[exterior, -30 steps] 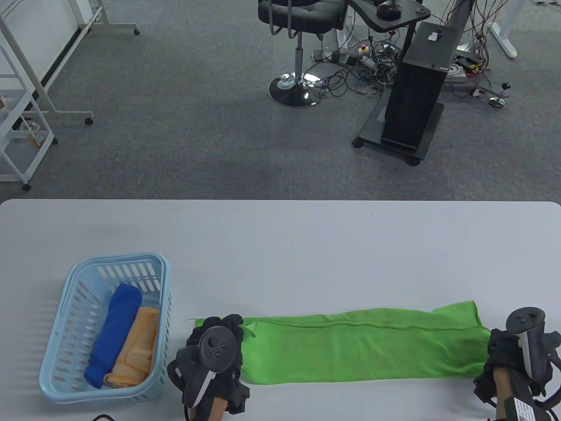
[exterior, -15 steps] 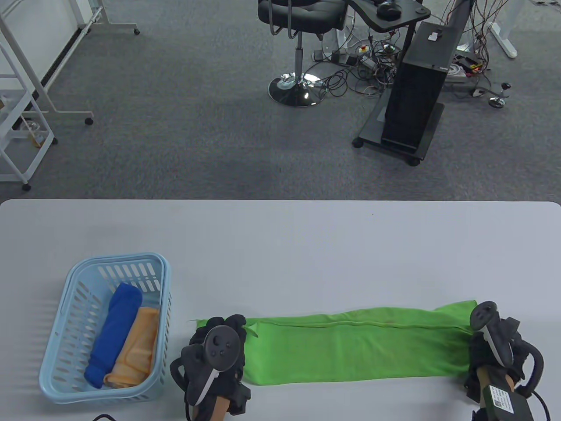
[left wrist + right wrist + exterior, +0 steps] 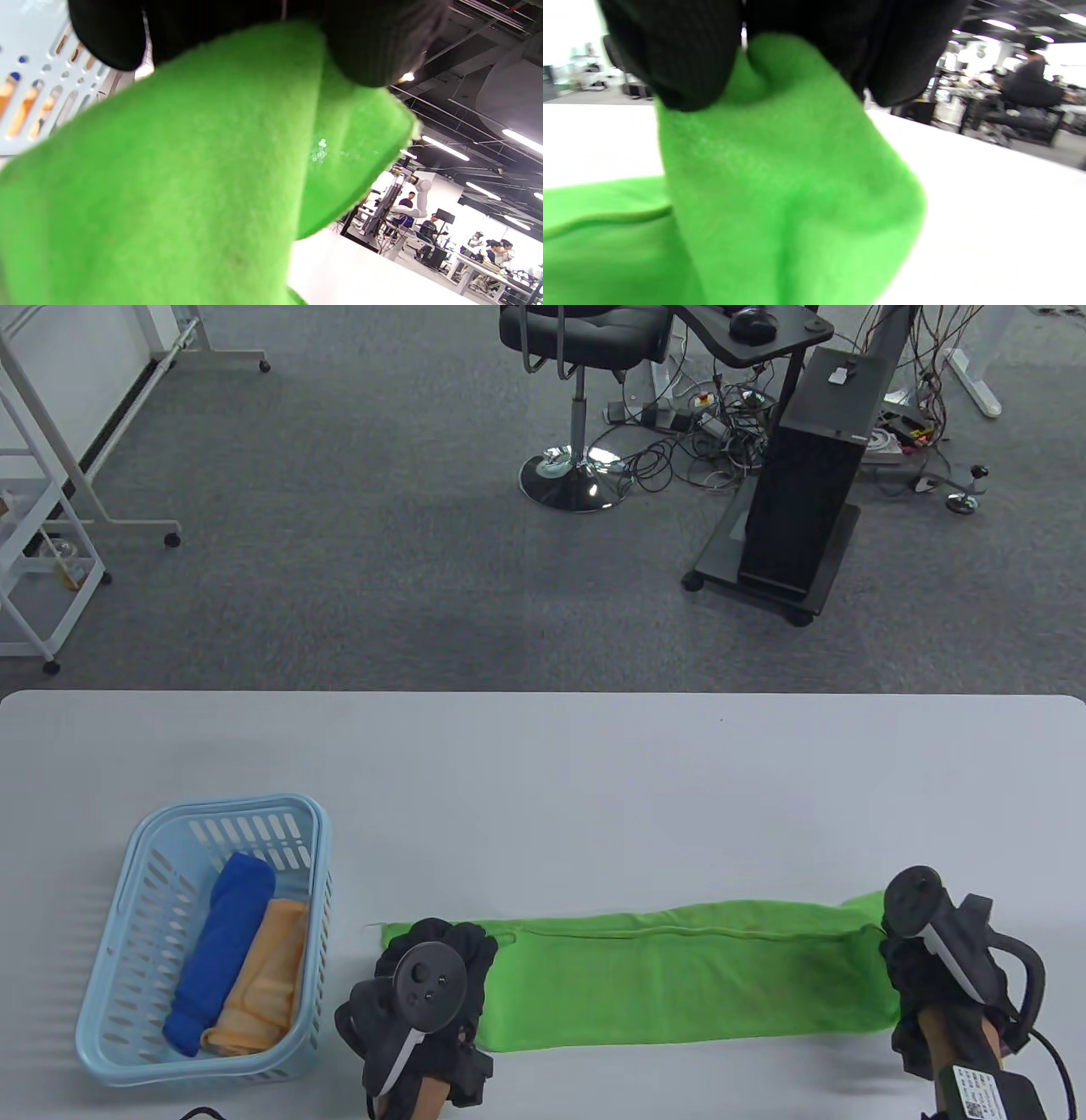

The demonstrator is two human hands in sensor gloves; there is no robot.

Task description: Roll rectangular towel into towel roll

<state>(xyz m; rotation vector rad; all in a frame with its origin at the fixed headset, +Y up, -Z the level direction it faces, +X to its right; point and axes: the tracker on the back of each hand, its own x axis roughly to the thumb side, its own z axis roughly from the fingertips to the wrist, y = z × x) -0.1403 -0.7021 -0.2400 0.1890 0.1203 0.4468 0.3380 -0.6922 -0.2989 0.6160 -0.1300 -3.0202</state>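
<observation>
The green towel (image 3: 679,976) lies folded into a long strip on the counter (image 3: 543,780), long axis left to right. The left hand (image 3: 428,993) pinches its left end, the right hand (image 3: 942,976) its right end, equally near. A label on the right wrist is apparently printed, unreadable.

Green towel (image 3: 679,980): soft napped cloth, matt, with a fine fuzzy pile plain in both wrist views. Table (image 3: 543,780): smooth, pale, matt top. Basket (image 3: 136,984): light blue slotted plastic with a slight sheen. Blue roll (image 3: 222,946) and orange roll (image 3: 265,976) inside it: matt cloth. Gloves on left hand (image 3: 428,997) and right hand (image 3: 942,984): black ribbed knit fabric, matt.
</observation>
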